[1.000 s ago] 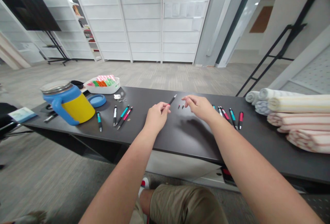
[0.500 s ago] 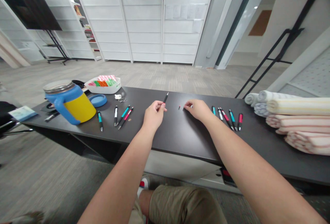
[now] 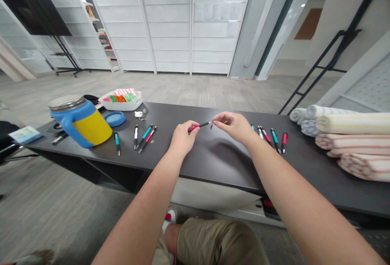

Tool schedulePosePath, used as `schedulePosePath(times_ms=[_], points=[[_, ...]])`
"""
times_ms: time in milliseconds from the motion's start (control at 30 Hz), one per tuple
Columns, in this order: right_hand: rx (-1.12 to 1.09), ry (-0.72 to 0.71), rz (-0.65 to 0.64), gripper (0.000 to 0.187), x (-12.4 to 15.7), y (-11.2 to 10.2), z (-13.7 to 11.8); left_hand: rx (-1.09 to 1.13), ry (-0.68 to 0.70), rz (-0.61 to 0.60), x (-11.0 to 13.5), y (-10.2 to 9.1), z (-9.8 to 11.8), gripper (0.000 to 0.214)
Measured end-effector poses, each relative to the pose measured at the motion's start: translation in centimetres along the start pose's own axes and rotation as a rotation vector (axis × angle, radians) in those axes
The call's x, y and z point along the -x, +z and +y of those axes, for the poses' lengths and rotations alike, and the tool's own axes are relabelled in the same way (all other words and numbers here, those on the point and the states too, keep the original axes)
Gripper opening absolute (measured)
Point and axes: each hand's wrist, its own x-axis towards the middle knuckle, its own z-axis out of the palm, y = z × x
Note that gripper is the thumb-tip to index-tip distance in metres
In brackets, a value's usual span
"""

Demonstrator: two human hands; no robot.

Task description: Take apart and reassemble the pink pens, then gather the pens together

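A red-and-black pen (image 3: 195, 127) is pinched in my left hand (image 3: 183, 137), lying nearly level with its tip pointing right. My right hand (image 3: 230, 124) is closed at the pen's tip, thumb and forefinger together; whatever small piece they pinch is too tiny to make out. Just under the right fingertips a very small dark piece (image 3: 211, 126) shows on the table. To the left lie a white pen (image 3: 136, 137), a teal pen (image 3: 145, 136) and a red pen (image 3: 148, 139), with another teal pen (image 3: 117, 143) farther left.
Several pens, among them a teal one (image 3: 275, 140) and a short red one (image 3: 284, 142), lie right of my right forearm. Rolled towels (image 3: 356, 139) are stacked at the right. A blue-and-yellow mug (image 3: 82, 122), a blue lid (image 3: 115, 119) and a white basket (image 3: 131, 104) stand left.
My left hand has turned the pen from pointing up and away to nearly level, pointing right. My right hand has lifted from the tabletop and moved left to the pen's tip.
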Motion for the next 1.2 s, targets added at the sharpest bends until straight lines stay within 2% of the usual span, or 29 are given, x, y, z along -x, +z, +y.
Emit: schedulePosePath(times_ms=[433,567,767,900,1100,1200], points=[[-0.016,0.014,-0.084,0.029,0.2,0.7,-0.2,0.005,0.097,-0.059,0.2,0.2,0.3,0.018],[0.007,-0.018,-0.12,0.031,0.2,1.1,-0.1,-0.049,0.114,-0.066,0.4,0.3,0.5,0.028],[0.12,-0.069,-0.13,0.031,0.5,1.1,-0.8,-0.162,0.139,-0.062,0.4,0.4,0.5,0.029],[0.221,-0.132,-0.145,0.04,0.6,1.1,-1.2,-0.206,0.148,-0.086,0.3,0.5,0.5,0.03],[0.177,-0.119,-0.167,0.025,0.6,1.2,-1.2,-0.244,0.148,-0.1,0.4,0.6,0.8,0.03],[0.24,-0.161,-0.166,0.031,0.5,1.1,-1.0,-0.256,0.15,-0.103,0.5,0.6,0.9,0.03]])
